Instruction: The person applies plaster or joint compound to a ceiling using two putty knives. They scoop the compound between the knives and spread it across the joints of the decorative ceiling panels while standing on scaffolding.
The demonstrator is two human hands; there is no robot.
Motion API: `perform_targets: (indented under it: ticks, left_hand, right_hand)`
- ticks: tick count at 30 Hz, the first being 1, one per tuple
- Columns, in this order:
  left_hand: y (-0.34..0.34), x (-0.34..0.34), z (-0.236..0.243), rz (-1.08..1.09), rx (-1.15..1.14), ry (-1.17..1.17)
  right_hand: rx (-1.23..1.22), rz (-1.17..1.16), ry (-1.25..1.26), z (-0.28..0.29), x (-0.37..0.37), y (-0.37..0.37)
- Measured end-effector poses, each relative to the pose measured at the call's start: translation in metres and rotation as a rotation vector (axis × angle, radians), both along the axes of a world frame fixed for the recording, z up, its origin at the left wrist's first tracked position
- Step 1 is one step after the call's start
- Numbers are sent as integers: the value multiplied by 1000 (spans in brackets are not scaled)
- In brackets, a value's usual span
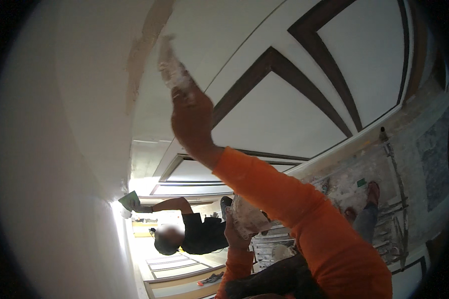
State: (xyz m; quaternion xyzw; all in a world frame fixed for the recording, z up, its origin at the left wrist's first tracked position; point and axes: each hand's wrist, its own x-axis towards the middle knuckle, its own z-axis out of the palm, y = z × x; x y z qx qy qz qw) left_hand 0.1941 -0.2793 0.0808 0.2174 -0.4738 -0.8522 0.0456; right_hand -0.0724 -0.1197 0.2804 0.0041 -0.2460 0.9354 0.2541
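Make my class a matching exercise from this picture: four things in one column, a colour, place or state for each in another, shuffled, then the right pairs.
Things:
1. right hand
2. left hand
3. co-worker's shirt
4. panel moulding

Descriptions:
A. black
B. stretched out toward the picture's top
C. dark brown
D. holding a white-smeared object

Right pairs: 1-B; 2-D; 3-A; 4-C

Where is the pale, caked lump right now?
In the head view, the pale, caked lump is just right of centre in the lower half, held in the left hand, between the co-worker's black shirt and the right arm's orange sleeve.
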Motion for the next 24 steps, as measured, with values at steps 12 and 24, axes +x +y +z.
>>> perform_targets:
  ticks: [12,24]
  left_hand:
    - [17,-25,6,-87,198,42]
    - [35,-44,8,-163,-231,42]
  right_hand:
    - [-73,-29,-2,19,-11,39]
    - [9,-357,-10,43,-46,73]
